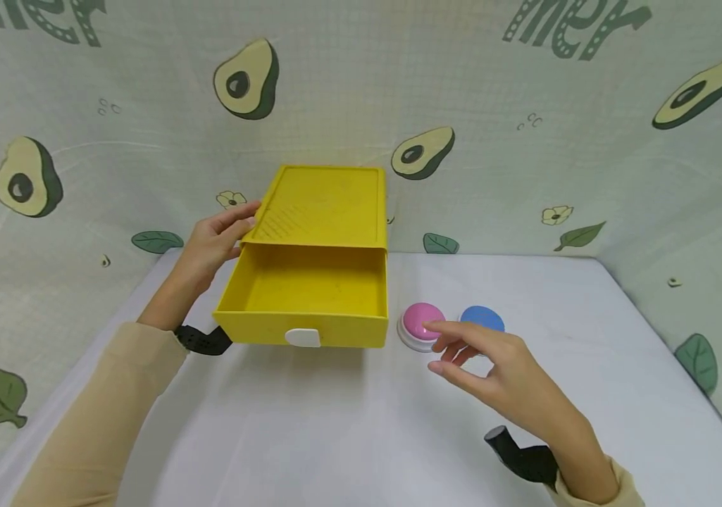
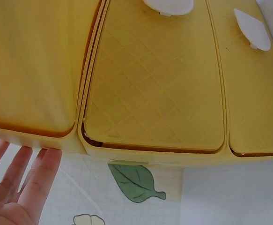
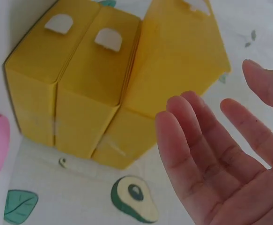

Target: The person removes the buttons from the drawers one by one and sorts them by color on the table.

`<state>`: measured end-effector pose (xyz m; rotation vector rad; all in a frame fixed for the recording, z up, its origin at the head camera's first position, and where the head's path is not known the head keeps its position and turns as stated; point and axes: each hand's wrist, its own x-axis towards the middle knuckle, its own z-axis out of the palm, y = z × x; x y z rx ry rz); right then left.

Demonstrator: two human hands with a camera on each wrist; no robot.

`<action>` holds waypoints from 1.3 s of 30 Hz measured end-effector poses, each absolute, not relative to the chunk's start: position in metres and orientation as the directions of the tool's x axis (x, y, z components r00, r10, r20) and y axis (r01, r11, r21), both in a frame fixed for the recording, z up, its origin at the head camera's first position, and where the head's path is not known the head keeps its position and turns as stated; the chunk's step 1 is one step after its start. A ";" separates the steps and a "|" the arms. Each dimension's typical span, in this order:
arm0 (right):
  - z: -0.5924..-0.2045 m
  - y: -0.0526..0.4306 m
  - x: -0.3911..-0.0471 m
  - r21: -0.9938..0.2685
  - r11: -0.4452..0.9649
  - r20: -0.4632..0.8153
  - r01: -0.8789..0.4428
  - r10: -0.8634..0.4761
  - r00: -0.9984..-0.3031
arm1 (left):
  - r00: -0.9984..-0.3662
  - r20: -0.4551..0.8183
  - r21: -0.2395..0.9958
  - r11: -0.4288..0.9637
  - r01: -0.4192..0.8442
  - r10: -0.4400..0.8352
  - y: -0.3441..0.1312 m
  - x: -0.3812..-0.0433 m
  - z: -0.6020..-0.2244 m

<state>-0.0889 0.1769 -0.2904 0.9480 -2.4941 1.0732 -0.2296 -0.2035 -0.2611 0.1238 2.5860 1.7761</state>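
Observation:
A yellow box of stacked drawers [image 1: 329, 204] stands towards the back. Its top drawer [image 1: 310, 331] is pulled out, with a white tab on its front and a bare inside. My left hand [image 1: 211, 239] rests its fingers along the left side of the box near the top; in the left wrist view the fingers [image 2: 38, 183] are fairly straight against the yellow wall. To the right of the drawer, my right hand [image 1: 494, 366] hovers with loosely bent, spread fingers and nothing between them. In the right wrist view that hand [image 3: 230, 168] shows its palm, apart from the box.
Behind my right fingertips are a pink round button [image 1: 422, 320] on a white base and a blue round button [image 1: 482, 317]. Two shut lower drawers [image 3: 87, 61] with white tabs show in the wrist views. An avocado-print cloth [image 1: 335, 84] hangs behind the white table [image 1: 310, 436].

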 end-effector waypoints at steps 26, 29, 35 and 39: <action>-0.298 0.062 -0.095 -0.563 0.405 0.563 -0.721 -0.451 -0.693 | -0.996 0.053 0.931 0.358 0.073 0.066 -0.203 -0.227 -0.262; -0.301 0.057 -0.097 -0.567 0.400 0.582 -0.720 -0.425 -0.694 | -0.997 0.055 0.927 0.367 0.073 0.060 -0.204 -0.228 -0.263; -0.303 0.051 -0.098 -0.558 0.434 0.595 -0.707 -0.384 -0.706 | -0.996 0.067 0.924 0.373 0.084 0.058 -0.202 -0.230 -0.265; -0.304 0.049 -0.099 -0.547 0.445 0.617 -0.710 -0.359 -0.700 | -0.997 0.061 0.921 0.382 0.075 0.047 -0.201 -0.231 -0.265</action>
